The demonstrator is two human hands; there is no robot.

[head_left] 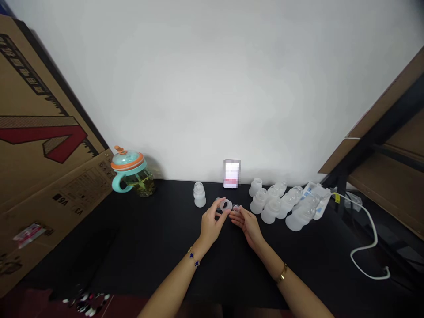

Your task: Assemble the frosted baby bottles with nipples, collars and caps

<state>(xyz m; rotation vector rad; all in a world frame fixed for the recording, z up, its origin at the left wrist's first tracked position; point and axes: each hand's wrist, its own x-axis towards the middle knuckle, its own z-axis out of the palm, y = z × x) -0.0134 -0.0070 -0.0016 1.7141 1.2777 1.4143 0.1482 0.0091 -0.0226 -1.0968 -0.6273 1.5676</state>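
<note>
Near the middle of the black table, my left hand point(212, 220) is closed on a whitish translucent bottle collar ring point(226, 205), its round opening facing up and toward me. Just to the right, my right hand point(247, 223) pinches a small clear dome-shaped piece point(236, 207), which looks like a baby bottle nipple or cap. The two pieces are close together; whether they touch is hard to tell. Behind my left hand stands one small baby bottle point(199, 195) with a clear top. Right of my right hand is a cluster of frosted baby bottles point(271, 210), several with clear tops.
A propped phone point(231, 174) leans on the white wall. At left stand a teal-and-orange lidded jug point(132, 172) with leaves in liquid and a large cardboard box point(49, 145). A white package point(319, 201) and a white cable point(372, 229) lie at right, near a dark shelf frame.
</note>
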